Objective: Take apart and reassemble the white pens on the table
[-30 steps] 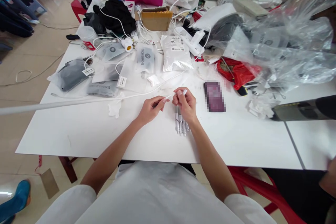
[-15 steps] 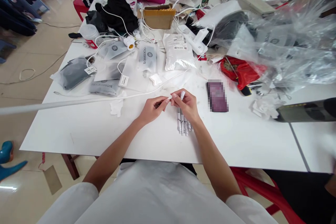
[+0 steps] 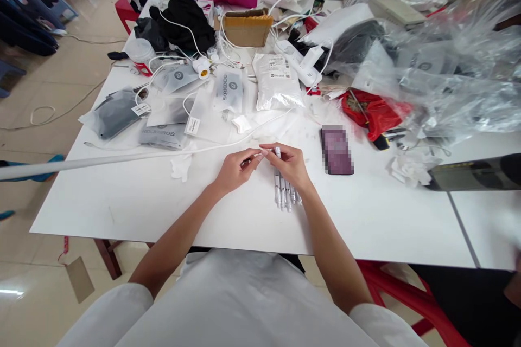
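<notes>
Over the middle of the white table (image 3: pixel 240 217), my left hand (image 3: pixel 238 171) and my right hand (image 3: pixel 288 164) meet at the fingertips. The left fingers are pinched on a small thin part, mostly hidden. My right hand holds a white-capped pen-like piece (image 3: pixel 278 152), its end sticking up between thumb and fingers. Just below the right hand, several silver-white pens (image 3: pixel 284 192) lie side by side on the table, partly covered by that hand.
A phone (image 3: pixel 337 150) lies right of my hands. Packaged items (image 3: pixel 163 134), a white parcel (image 3: pixel 278 82) and a cardboard box (image 3: pixel 247 30) stand behind. A white cable (image 3: pixel 122 158) crosses at left. A dark bottle (image 3: pixel 476 172) and crumpled tissue (image 3: pixel 411 168) are at right.
The white-capped piece in my right hand has tipped and shifted slightly left. The right fingers have moved over the left fingertips. At far left, the blue footwear on the floor has moved.
</notes>
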The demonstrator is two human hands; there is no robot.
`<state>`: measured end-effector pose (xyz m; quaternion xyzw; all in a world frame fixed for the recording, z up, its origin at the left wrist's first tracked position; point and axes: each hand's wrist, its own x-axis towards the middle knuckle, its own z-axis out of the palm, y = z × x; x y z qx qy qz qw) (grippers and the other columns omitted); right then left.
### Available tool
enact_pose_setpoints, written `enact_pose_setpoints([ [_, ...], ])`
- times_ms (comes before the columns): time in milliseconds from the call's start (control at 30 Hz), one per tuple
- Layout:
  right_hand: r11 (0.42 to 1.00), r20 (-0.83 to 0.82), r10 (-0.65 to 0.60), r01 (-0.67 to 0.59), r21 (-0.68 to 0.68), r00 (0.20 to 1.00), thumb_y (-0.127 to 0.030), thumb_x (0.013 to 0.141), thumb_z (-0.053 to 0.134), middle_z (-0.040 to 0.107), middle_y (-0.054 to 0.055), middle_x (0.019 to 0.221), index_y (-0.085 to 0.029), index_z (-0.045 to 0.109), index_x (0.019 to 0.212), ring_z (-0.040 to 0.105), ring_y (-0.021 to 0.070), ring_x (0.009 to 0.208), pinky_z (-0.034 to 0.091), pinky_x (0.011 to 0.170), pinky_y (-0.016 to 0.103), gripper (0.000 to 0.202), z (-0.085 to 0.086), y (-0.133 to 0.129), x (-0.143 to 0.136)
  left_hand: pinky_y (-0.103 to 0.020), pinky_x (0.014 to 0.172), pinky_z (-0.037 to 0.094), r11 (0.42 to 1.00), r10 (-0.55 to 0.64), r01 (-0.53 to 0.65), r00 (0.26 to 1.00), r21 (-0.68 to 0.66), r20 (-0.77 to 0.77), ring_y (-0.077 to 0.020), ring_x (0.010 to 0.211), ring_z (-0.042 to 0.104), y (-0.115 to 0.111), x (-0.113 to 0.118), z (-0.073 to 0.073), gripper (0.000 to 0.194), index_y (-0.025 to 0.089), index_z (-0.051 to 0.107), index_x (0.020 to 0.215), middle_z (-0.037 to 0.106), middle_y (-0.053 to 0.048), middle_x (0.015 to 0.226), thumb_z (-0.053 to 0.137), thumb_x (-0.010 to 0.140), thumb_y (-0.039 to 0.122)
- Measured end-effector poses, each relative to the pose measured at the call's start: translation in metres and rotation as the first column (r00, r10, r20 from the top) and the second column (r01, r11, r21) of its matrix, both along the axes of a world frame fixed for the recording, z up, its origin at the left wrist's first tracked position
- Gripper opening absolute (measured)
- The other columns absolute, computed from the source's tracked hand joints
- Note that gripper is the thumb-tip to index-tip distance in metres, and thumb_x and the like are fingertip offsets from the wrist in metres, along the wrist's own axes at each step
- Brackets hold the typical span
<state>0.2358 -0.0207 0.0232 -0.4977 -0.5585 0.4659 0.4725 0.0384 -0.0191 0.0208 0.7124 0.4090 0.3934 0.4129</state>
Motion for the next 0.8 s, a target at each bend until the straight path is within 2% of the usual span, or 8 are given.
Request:
enact_pose_setpoints([
  [133, 0.996, 0.092, 0.061, -0.067, 0.059, 0.994, -0.056, 0.099, 0.073, 0.062, 0.0, 0.082, -0.028, 0.086, 0.116, 0.045, 0.013, 0.07, 0.036, 0.064, 0.03, 0.035, -0.001, -0.001, 0.0, -0.025, 0.066, 0.043, 0.993, 0.013, 0.0, 0.994, 0.12, -0.11, -0.0107, 0.061, 0.049, 0.002, -0.002, -0.006, 0.034, 0.019, 0.077, 0.118, 0.073, -0.002, 0.083, 0.056, 0.112, 0.044],
  [267, 0.991, 0.132, 0.092, -0.103, 0.086, 0.987, -0.058, 0.102, 0.067, 0.061, 0.001, 0.084, -0.031, 0.084, 0.124, 0.043, 0.0139, 0.07, 0.034, 0.063, 0.032, 0.038, -0.004, -0.002, 0.0, -0.025, 0.066, 0.043, 0.975, 0.036, 0.004, 0.984, 0.221, -0.176, -0.0109, 0.063, 0.053, 0.004, -0.004, -0.015, 0.033, 0.019, 0.076, 0.116, 0.074, -0.002, 0.085, 0.055, 0.113, 0.044],
  [367, 0.989, 0.142, 0.095, -0.11, 0.102, 0.985, -0.059, 0.101, 0.069, 0.06, 0.0, 0.082, -0.031, 0.083, 0.125, 0.043, 0.0142, 0.07, 0.036, 0.064, 0.032, 0.04, -0.004, -0.003, -0.001, -0.024, 0.068, 0.046, 0.974, 0.026, 0.01, 0.987, 0.225, -0.158, -0.0118, 0.067, 0.061, 0.005, -0.005, -0.017, 0.034, 0.02, 0.076, 0.115, 0.076, -0.003, 0.085, 0.053, 0.113, 0.044],
  [467, 0.992, 0.06, 0.086, -0.091, 0.089, 0.994, -0.057, 0.096, 0.077, 0.057, -0.001, 0.082, -0.029, 0.08, 0.131, 0.046, 0.0138, 0.072, 0.041, 0.068, 0.032, 0.045, -0.004, -0.003, -0.002, -0.024, 0.071, 0.048, 0.984, 0.015, 0.002, 0.996, 0.176, -0.092, -0.0122, 0.072, 0.067, 0.004, -0.004, -0.013, 0.034, 0.02, 0.077, 0.115, 0.077, -0.003, 0.086, 0.052, 0.114, 0.044],
  [567, 0.997, -0.102, 0.031, -0.025, 0.067, 0.994, -0.056, 0.096, 0.077, 0.052, -0.002, 0.083, -0.029, 0.075, 0.138, 0.047, 0.0131, 0.072, 0.045, 0.069, 0.032, 0.05, -0.004, -0.001, -0.003, -0.022, 0.067, 0.047, 0.991, 0.037, -0.032, 0.999, 0.131, -0.038, -0.0113, 0.069, 0.066, 0.004, -0.003, -0.009, 0.034, 0.019, 0.077, 0.112, 0.074, -0.001, 0.081, 0.056, 0.112, 0.045],
  [667, 0.991, -0.269, -0.097, 0.117, 0.062, 0.958, -0.065, 0.1, 0.065, 0.053, 0.0, 0.087, -0.029, 0.076, 0.132, 0.051, 0.0145, 0.073, 0.051, 0.072, 0.034, 0.05, -0.003, 0.005, -0.001, -0.022, 0.063, 0.045, 0.993, 0.059, -0.058, 0.998, 0.102, -0.014, -0.0107, 0.064, 0.063, 0.004, -0.003, -0.009, 0.035, 0.019, 0.077, 0.111, 0.071, 0.0, 0.075, 0.056, 0.111, 0.047],
  [733, 0.973, -0.324, -0.193, 0.224, 0.058, 0.926, -0.073, 0.101, 0.057, 0.057, 0.003, 0.093, -0.03, 0.077, 0.127, 0.058, 0.0169, 0.083, 0.055, 0.077, 0.034, 0.054, -0.002, 0.01, 0.003, -0.022, 0.061, 0.044, 0.994, 0.07, -0.07, 0.998, 0.089, -0.003, -0.0106, 0.062, 0.062, 0.004, -0.003, -0.01, 0.036, 0.019, 0.076, 0.111, 0.071, 0.0, 0.073, 0.056, 0.111, 0.049],
  [800, 0.961, -0.339, -0.24, 0.273, 0.051, 0.91, -0.078, 0.101, 0.05, 0.061, 0.005, 0.098, -0.032, 0.075, 0.126, 0.062, 0.0174, 0.087, 0.056, 0.076, 0.032, 0.058, -0.002, 0.014, 0.008, -0.022, 0.06, 0.044, 0.993, 0.079, -0.079, 0.997, 0.082, 0.007, -0.0106, 0.062, 0.063, 0.004, -0.003, -0.011, 0.037, 0.019, 0.076, 0.111, 0.071, 0.0, 0.073, 0.057, 0.111, 0.05],
])
